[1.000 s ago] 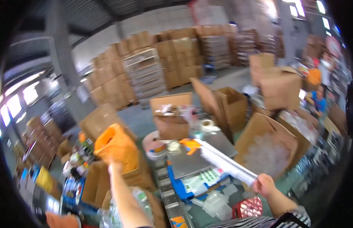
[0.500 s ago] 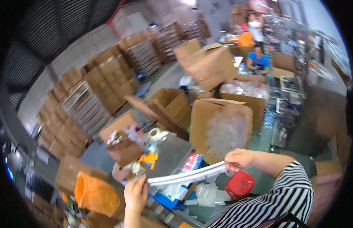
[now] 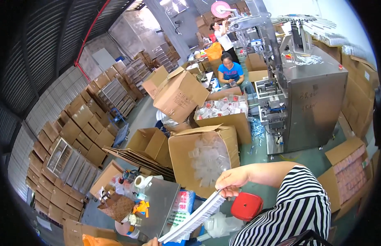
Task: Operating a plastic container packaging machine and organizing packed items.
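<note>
Between my two hands a long, thin white strip [image 3: 194, 218] stretches at a slant, slightly bowed. Its lower side looks like a row of narrow slats or a fringe; what exactly it is I cannot make out. My right hand [image 3: 232, 180] pinches the upper end, the arm reaching across in a black-and-white striped sleeve. At the lower edge my left hand [image 3: 151, 242] is closed at the other end, mostly cut off by the picture's rim. Beneath the strip lie pink-and-white packs [image 3: 183, 201] and a sheet with green dots [image 3: 179, 218].
A metal table [image 3: 159, 201] holds tape rolls and an orange piece. Beyond it stands a carton [image 3: 176, 153] of clear plastic boxes. A red stool [image 3: 247, 206] is by my right arm. A steel machine [image 3: 313, 102] stands right. A person in blue [image 3: 230, 73] sits farther back.
The view has swung to the right, bringing the steel machine into sight. The strip now slants more steeply, its left end lower, and my left hand has dropped toward the lower edge.
</note>
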### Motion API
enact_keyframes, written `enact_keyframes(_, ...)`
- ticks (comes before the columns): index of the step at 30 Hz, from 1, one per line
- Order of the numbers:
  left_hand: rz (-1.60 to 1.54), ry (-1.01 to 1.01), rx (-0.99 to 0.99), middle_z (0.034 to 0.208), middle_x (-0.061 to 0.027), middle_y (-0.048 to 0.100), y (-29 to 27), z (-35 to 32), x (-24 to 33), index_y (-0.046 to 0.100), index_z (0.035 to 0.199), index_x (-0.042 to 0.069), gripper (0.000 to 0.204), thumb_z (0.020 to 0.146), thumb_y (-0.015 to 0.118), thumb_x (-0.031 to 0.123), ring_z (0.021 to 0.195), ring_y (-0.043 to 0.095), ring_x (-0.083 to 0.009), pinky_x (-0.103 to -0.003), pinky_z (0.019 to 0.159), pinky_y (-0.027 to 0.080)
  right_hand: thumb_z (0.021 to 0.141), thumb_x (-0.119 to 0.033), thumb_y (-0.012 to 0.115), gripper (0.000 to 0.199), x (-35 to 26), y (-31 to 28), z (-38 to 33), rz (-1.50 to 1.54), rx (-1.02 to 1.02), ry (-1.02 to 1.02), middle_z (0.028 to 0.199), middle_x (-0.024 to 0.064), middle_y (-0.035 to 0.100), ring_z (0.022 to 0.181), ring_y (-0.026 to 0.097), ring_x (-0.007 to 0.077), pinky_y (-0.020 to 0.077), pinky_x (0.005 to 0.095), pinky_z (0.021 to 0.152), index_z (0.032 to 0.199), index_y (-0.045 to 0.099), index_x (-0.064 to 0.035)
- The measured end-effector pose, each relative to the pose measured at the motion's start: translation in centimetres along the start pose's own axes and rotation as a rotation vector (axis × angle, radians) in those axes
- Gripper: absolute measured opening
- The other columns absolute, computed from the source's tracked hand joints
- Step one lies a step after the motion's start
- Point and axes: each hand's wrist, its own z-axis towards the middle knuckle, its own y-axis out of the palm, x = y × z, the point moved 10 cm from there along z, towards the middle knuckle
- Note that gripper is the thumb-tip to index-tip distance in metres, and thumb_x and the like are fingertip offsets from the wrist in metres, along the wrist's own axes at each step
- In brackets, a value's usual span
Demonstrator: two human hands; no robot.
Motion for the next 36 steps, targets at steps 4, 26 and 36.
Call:
enact_keyframes(4,0.015,-0.029,-0.049,0.075,-0.0111,0.055,1.2,-0.4,2.4,0.057,0.086,0.004,0.014,0.073,0.052,0.006,0.064,0.050,-0.0283,-0.036,0.057,0.041,0.082,-0.029,0.042,0.033,-0.7,-1.5,-1.8,-0.059,-0.022,0.057,0.055,0.0054,0.051,0.043,0.049,0.0099,0.0408,0.0195,0.041,0.071,0.052,0.0004)
enact_keyframes(26,-0.299,-1.395,0.913,0.085,-0.0153,0.055,-7.5,-14.9,10.4,0.048,0.096,-0.007,0.025,0.076,0.048,0.008,0.080,0.051,-0.0228,-0.032,0.070,0.041,0.082,-0.013,0.042,0.022,-0.4,7.3,0.0,-0.156,-0.284,-0.410,0.092,0.0102,0.054,0.082,0.052,0.0174,0.0407,0.0291,0.075,0.096,0.051,0.0014)
enact_keyframes(36,0.359,-1.241,0.787,0.112,-0.0127,0.045,-25.5,-21.7,26.8,0.041,0.111,-0.002,0.047,0.065,0.047,-0.005,0.109,0.038,-0.0233,-0.031,0.091,0.027,0.078,-0.023,0.049,0.025,5.8,25.0,1.0,0.298,-0.549,-0.170,0.066,0.0112,0.052,0.056,0.051,0.0167,0.0429,0.0266,0.051,0.071,0.050,0.0003)
